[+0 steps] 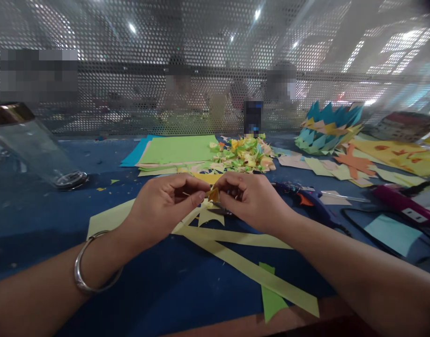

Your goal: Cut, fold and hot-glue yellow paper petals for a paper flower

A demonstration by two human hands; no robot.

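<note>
Fingertip grip: left hand (162,203) and right hand (252,201) both pinch a small yellow paper piece (213,194), on the near side of the paper heap (248,152). It should handle as light, thin and easily creased, best taken gently by its edges. Knuckles up, the hands angle toward each other above the counter (137,295), nearer than the heap.

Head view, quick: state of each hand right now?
Left hand: closed, thumb and fingers pinching one side of a small yellow paper piece.
Right hand: closed, pinching the same piece from the other side.
</note>
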